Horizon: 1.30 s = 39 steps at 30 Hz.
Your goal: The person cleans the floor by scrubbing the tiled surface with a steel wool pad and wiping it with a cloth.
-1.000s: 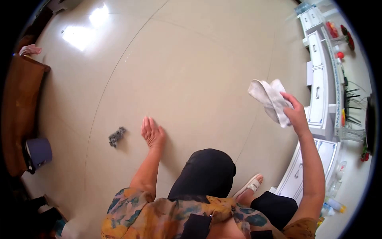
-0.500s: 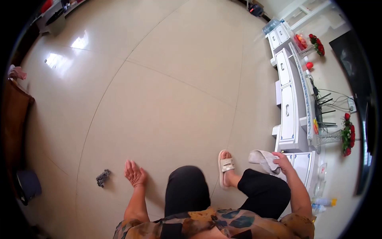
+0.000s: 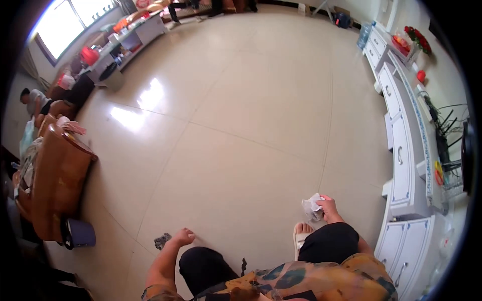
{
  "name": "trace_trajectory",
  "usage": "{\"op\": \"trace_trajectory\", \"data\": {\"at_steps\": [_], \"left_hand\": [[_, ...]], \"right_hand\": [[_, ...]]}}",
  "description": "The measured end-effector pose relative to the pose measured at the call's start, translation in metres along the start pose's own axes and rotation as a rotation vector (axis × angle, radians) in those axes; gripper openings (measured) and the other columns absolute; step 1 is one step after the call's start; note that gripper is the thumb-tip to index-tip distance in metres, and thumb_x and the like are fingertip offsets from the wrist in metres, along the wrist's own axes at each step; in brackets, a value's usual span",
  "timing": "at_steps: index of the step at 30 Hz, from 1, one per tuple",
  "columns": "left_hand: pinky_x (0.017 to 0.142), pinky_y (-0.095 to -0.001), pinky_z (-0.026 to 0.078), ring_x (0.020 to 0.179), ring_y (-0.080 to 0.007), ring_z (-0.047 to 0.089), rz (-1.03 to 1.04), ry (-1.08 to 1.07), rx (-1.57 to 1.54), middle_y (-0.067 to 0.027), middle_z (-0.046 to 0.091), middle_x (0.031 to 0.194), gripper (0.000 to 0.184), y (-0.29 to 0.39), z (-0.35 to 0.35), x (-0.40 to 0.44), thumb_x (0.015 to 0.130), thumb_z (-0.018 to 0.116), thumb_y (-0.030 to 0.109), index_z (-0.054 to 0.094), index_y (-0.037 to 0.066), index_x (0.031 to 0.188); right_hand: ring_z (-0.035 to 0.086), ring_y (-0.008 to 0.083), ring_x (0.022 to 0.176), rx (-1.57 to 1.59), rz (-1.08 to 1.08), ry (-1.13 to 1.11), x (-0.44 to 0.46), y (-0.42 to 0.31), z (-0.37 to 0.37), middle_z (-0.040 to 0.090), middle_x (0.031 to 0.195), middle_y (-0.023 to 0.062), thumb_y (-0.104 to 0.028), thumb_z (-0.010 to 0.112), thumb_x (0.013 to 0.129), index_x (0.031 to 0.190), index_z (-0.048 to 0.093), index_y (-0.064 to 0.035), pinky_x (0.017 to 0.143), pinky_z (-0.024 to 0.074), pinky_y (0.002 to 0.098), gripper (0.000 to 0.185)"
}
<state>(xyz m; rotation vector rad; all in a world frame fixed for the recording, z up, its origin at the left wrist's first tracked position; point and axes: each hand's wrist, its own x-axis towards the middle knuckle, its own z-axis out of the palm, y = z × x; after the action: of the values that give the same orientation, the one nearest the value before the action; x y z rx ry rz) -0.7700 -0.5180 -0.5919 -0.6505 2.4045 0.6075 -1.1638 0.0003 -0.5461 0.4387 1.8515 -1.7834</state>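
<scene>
My right hand point(image 3: 329, 207) grips a crumpled whitish cloth point(image 3: 312, 207), held low in front of my right knee. Below it shows my foot in a pale slipper point(image 3: 300, 236). My left hand point(image 3: 184, 236) hangs beside my left knee with its fingers curled in, and no object shows in it. Just left of that hand, a dark grey, shaggy clump point(image 3: 161, 241) lies on the tiled floor point(image 3: 241, 175); its kind is unclear, and the left wrist is near it.
A long white cabinet point(image 3: 401, 155) runs along the right. On the left stand a brown wooden sofa point(image 3: 63, 175) and a purple bin point(image 3: 81, 233). Another person point(image 3: 37, 103) sits at the far left. A low table point(image 3: 135, 40) and a water bottle point(image 3: 365, 36) are further back.
The view has tilted up and shifted left. My right hand has brought the cloth forward and left, away from the cabinet. My left hand's spread fingers have curled in; the hand is closer to the clump.
</scene>
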Motion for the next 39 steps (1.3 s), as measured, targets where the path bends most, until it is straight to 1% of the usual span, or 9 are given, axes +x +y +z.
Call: {"op": "trace_trajectory", "data": {"at_steps": [2, 7, 14, 20, 25, 28, 32, 35, 39], "left_hand": [[0.097, -0.0406, 0.042, 0.112, -0.0332, 0.055, -0.24, -0.138, -0.163, -0.022, 0.063, 0.106, 0.041, 0.026, -0.039, 0.004, 0.082, 0.051, 0.035, 0.065, 0.007, 0.108], [0.08, -0.035, 0.051, 0.089, -0.0274, 0.065, -0.043, 0.187, -0.245, -0.0175, 0.067, 0.095, 0.034, 0.099, -0.08, -0.027, 0.089, 0.048, 0.025, 0.063, 0.003, 0.111], [0.081, -0.038, 0.048, 0.098, -0.02, 0.062, -0.622, 0.188, -1.131, -0.0109, 0.065, 0.112, 0.046, 0.045, -0.014, -0.092, 0.097, 0.034, 0.041, 0.055, 0.009, 0.122], [0.08, -0.0376, 0.048, 0.098, -0.02, 0.062, -0.936, 0.094, -1.149, -0.0107, 0.065, 0.111, 0.046, 0.111, 0.075, -0.201, 0.097, 0.034, 0.041, 0.055, 0.009, 0.121], [0.08, -0.0373, 0.048, 0.097, -0.02, 0.063, -0.982, 0.081, -1.086, -0.0106, 0.065, 0.111, 0.046, 0.201, 0.097, -0.245, 0.096, 0.035, 0.042, 0.056, 0.009, 0.121], [0.08, -0.0371, 0.048, 0.097, -0.02, 0.063, -0.996, 0.128, -1.047, -0.0105, 0.065, 0.111, 0.046, 0.219, 0.07, -0.249, 0.096, 0.035, 0.042, 0.056, 0.009, 0.12], [0.079, -0.0368, 0.048, 0.097, -0.0199, 0.063, -0.999, 0.163, -1.017, -0.0103, 0.065, 0.11, 0.046, 0.193, 0.013, -0.238, 0.096, 0.035, 0.042, 0.056, 0.009, 0.12], [0.079, -0.0367, 0.048, 0.097, -0.0199, 0.063, -0.99, 0.179, -1.02, -0.0102, 0.066, 0.11, 0.046, 0.163, -0.021, -0.214, 0.096, 0.035, 0.042, 0.057, 0.008, 0.119], [0.079, -0.0364, 0.048, 0.096, -0.0199, 0.063, -0.945, 0.183, -1.009, -0.0101, 0.066, 0.109, 0.046, 0.137, -0.044, -0.182, 0.096, 0.035, 0.042, 0.057, 0.008, 0.119]], "right_hand": [[0.062, 0.0208, 0.087, 0.074, -0.108, 0.036, 0.023, 0.0, 0.001, 0.064, 0.097, 0.0118, 0.002, 0.061, 0.07, 0.115, 0.057, 0.0051, 0.075, 0.0501, 0.0308, 0.045], [0.061, 0.0195, 0.096, -0.233, -0.253, 0.023, 0.093, 0.06, -0.01, 0.065, 0.105, 0.012, -0.009, 0.068, 0.066, 0.119, 0.056, 0.0007, 0.084, 0.0483, 0.03, 0.055], [0.064, 0.028, 0.097, -0.615, -0.132, -0.048, 0.087, 0.019, 0.004, 0.066, 0.103, 0.015, -0.022, 0.075, 0.059, 0.11, 0.056, -0.0064, 0.084, 0.05, 0.0351, 0.057], [0.062, 0.0191, 0.087, -0.742, -0.178, -0.36, 0.113, -0.036, -0.02, 0.064, 0.102, 0.0109, -0.006, 0.064, 0.069, 0.12, 0.051, 0.0, 0.076, 0.0502, 0.0322, 0.054], [0.057, 0.0276, 0.104, -0.14, -0.325, 0.293, 0.181, -0.084, -0.095, 0.051, 0.125, 0.0163, -0.011, 0.06, 0.078, 0.128, 0.045, 0.0045, 0.088, 0.0475, 0.0362, 0.055], [0.057, 0.0292, 0.105, -0.377, -0.468, 0.735, 0.22, -0.092, -0.178, 0.055, 0.12, 0.017, -0.014, 0.059, 0.081, 0.126, 0.049, 0.0037, 0.088, 0.0482, 0.0378, 0.049], [0.057, 0.0316, 0.1, -0.793, -0.687, 0.83, 0.3, -0.044, -0.327, 0.062, 0.107, 0.0197, -0.021, 0.058, 0.081, 0.11, 0.06, 0.0043, 0.088, 0.0462, 0.0403, 0.038], [0.055, 0.0322, 0.104, -0.546, -0.63, 0.909, 0.339, -0.03, -0.406, 0.057, 0.115, 0.0203, -0.019, 0.058, 0.078, 0.119, 0.056, 0.0015, 0.093, 0.0418, 0.0408, 0.046], [0.048, 0.0372, 0.115, -0.899, -0.613, 1.033, 0.244, -0.11, -0.339, 0.053, 0.12, 0.0237, -0.014, 0.052, 0.071, 0.121, 0.053, 0.0031, 0.099, 0.037, 0.042, 0.052]]}}
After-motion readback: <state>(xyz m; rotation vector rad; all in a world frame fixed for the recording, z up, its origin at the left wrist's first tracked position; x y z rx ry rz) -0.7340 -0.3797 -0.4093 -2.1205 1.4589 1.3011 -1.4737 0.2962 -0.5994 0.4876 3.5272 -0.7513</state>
